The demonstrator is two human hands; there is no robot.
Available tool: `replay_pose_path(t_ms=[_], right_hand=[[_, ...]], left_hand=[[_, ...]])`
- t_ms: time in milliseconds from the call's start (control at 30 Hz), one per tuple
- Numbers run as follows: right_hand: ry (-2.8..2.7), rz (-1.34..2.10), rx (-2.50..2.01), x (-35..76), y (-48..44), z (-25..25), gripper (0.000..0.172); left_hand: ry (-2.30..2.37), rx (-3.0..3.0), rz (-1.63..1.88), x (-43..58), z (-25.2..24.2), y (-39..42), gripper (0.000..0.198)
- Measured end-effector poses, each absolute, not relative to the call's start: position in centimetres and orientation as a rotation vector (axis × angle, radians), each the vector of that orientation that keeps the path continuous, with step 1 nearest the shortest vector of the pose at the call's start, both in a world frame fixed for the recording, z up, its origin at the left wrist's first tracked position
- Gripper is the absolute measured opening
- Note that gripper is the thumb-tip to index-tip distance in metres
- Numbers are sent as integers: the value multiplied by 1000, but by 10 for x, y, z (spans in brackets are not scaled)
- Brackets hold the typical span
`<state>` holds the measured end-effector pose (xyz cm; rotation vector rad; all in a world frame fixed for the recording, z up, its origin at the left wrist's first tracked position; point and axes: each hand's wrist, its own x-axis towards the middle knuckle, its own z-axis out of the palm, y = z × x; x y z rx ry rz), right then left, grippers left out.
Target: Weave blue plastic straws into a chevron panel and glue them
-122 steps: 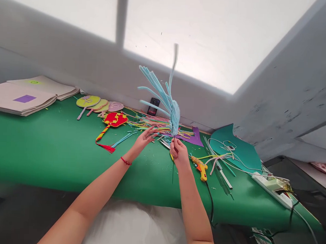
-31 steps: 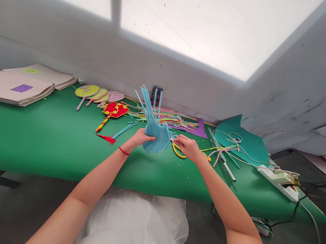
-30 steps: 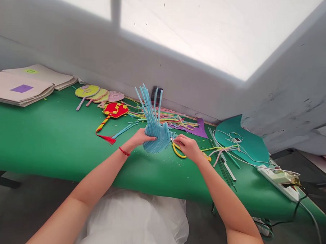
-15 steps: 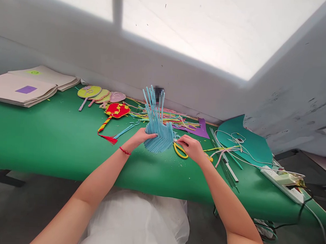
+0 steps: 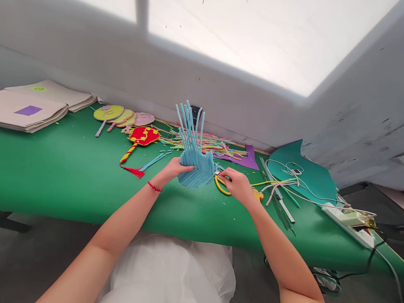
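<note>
My left hand [image 5: 177, 169], with a red bead bracelet at the wrist, grips a flat bundle of light blue pipe cleaners [image 5: 197, 171]. The lower part is packed side by side in a rounded shape, and several long ends stand up from its top left. Just right of the bundle my right hand [image 5: 234, 180] is closed in a pinch, thumb against fingers. What lies between its fingertips is too small to make out. Scissors with yellow handles [image 5: 221, 186] are beside those fingertips, partly hidden by the hand.
Behind the bundle lie loose coloured pipe cleaners [image 5: 218, 145] and purple sheet [image 5: 251, 158]. A red fan [image 5: 144, 136] with tassel and several pale fans [image 5: 110, 112] are left, near stacked paper pads [image 5: 26, 110]. Rightward are green wires [image 5: 280, 204], teal sheet [image 5: 310, 174] and a power strip [image 5: 348, 225].
The whole view has shifted slightly. Both hands keep nearly the same pose around the blue bundle, and the long upright ends lean a little differently.
</note>
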<state>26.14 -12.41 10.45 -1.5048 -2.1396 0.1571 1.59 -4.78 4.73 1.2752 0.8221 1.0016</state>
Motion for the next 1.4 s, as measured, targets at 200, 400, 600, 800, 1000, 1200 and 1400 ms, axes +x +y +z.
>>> replay_pose_path(t_ms=[200, 400, 600, 800, 1000, 1200, 1400], right_hand=[[-1934, 705, -1685, 268, -118, 109, 32], [-1703, 1027, -1718, 269, -116, 108, 44], [-1646, 1007, -1726, 264, -118, 105, 37], [-1773, 781, -1731, 264, -109, 99, 32], [-1884, 650, -1720, 267, -102, 96, 31], [-1861, 703, -1710, 269, -104, 98, 33], [-1765, 1002, -1707, 269, -102, 101, 40]], left_hand=[[829, 1323, 1072, 24, 44, -47, 50], [890, 1452, 1168, 27, 39, -46, 42], [956, 1567, 1228, 29, 35, -47, 37], [990, 1504, 1192, 29, 35, -45, 40], [843, 1284, 1079, 22, 44, -47, 57], [837, 1346, 1075, 21, 45, -47, 50], [928, 1405, 1139, 26, 39, -44, 46]])
